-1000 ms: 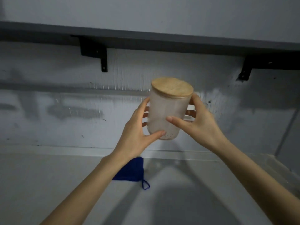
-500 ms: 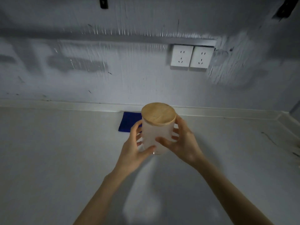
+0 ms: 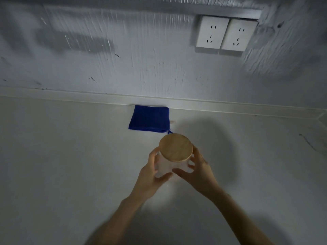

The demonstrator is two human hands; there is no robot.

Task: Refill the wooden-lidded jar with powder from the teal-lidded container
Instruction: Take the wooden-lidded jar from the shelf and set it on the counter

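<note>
— Where, the frosted glass jar with the round wooden lid (image 3: 174, 156)?

— Cupped between both hands, dead ahead, just nearer than the folded dark-blue cloth (image 3: 149, 119). Left hand (image 3: 150, 175) curled round the left wall, thumb under the near side; right hand (image 3: 198, 171) wrapped on the right wall, thumb across the front. Both closed on the glass, neither nearer than the other.

— Long axis?

— Upright, lid on top and seated. Base hidden by the fingers; touching the pale stone countertop (image 3: 62, 165) or just above it, cannot tell.

— So the coming move?

— Probably straight down to settle, then lid off. Teal-lidded container nowhere in view.

— Surface and room?

— Flat and bare around the hands, plenty of space either side. Scuffed white wall (image 3: 123, 59) behind, twin white wall sockets (image 3: 227, 35) up right. Dim light, shadows under the arms.
</note>
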